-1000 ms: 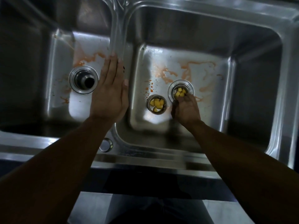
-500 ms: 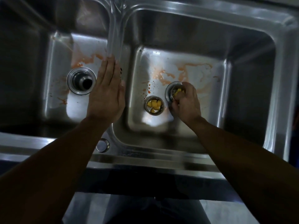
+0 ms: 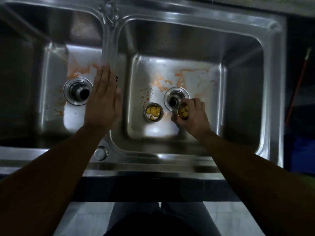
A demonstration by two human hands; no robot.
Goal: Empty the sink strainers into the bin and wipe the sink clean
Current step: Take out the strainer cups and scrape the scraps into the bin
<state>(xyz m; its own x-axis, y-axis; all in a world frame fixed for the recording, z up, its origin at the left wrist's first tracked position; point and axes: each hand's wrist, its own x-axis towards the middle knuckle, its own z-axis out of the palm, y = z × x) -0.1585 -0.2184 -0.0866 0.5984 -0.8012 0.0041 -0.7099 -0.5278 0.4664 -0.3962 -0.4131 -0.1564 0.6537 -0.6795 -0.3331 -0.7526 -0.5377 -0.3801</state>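
Yellow scraps (image 3: 153, 111), orange-stained steel sink (image 3: 192, 40)

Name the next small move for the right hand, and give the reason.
Probably lift the strainer clear of the basin and carry it toward the bin, which is out of view. The right hand grips it, full of yellow food bits, just off the open drain. A second full strainer waits beside it.

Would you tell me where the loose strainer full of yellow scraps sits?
The strainer rests on the right basin floor, just left of the open drain.
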